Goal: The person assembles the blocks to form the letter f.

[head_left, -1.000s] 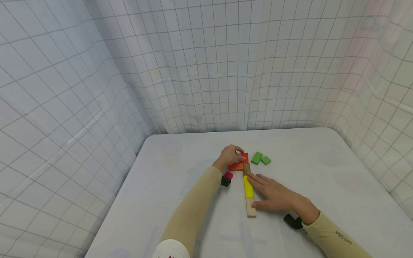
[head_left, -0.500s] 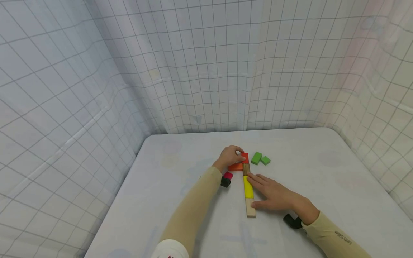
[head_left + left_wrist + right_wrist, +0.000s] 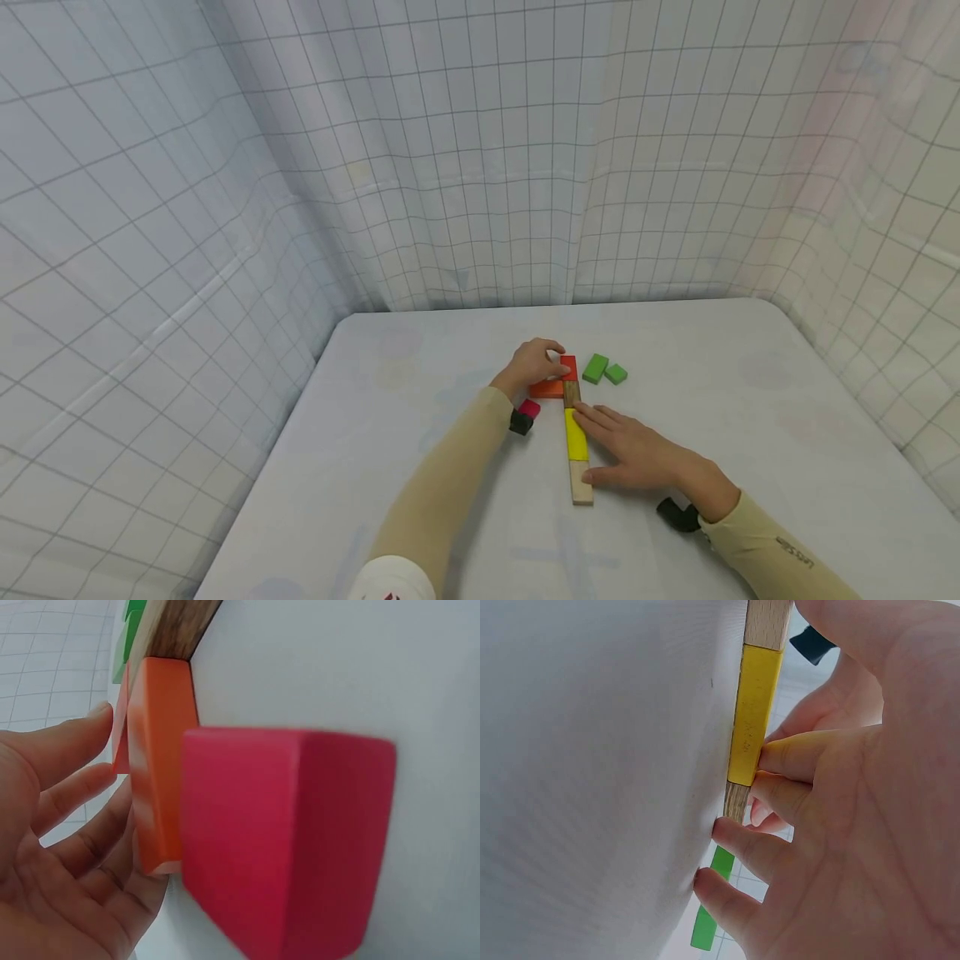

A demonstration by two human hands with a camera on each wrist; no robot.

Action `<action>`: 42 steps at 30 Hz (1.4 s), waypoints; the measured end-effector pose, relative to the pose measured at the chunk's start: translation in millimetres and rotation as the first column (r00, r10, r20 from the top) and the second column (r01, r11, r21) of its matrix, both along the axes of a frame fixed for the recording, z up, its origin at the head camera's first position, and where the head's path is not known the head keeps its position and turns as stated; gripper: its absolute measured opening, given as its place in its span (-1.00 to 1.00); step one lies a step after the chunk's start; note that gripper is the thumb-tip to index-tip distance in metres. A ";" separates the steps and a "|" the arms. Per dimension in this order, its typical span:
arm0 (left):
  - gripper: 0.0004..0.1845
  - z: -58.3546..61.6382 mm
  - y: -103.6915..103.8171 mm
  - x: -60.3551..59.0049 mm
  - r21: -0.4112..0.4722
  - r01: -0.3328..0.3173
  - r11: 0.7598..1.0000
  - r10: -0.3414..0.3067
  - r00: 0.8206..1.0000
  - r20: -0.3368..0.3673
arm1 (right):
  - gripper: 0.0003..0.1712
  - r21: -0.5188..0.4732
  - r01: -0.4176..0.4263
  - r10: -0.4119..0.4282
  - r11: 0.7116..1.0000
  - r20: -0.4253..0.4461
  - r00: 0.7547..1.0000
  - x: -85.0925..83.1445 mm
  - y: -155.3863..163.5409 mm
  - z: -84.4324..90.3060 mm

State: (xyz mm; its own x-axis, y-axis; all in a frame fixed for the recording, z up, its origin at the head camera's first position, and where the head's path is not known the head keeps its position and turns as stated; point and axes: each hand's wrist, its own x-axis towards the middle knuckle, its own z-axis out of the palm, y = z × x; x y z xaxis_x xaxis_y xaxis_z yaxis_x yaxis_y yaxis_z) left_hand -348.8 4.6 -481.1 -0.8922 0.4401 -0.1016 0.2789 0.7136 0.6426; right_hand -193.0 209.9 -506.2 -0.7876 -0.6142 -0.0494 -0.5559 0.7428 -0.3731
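Note:
A row of flat blocks lies end to end on the white table: dark wood, yellow, light wood. My right hand lies flat on the table with straight fingers against the row's right side; its fingertips touch the yellow block and the dark wood block. My left hand rests against the left side of a red block and an orange block at the row's far end. Its fingers are nearly straight and touch the orange block.
Two green blocks lie right of the red block. By my left wrist a pink block fills the left wrist view. Gridded white curtains enclose the table on three sides.

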 end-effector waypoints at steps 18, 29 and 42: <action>-0.55 26.2 -27.7 -3.8 0.044 0.107 0.993 -0.104 0.993 -0.048 | 0.16 0.021 0.018 -0.018 1.000 0.020 1.000 0.2 -2.2 5.4; -0.61 38.2 -56.5 10.7 0.041 0.164 0.986 -0.160 0.984 -0.079 | 0.18 0.017 0.034 -0.034 0.999 0.039 0.999 1.9 -2.7 2.5; -0.62 44.1 -92.2 32.3 0.044 0.195 0.980 -0.193 0.980 -0.044 | 0.16 0.018 0.047 -0.048 0.999 0.051 0.998 3.1 -4.1 5.5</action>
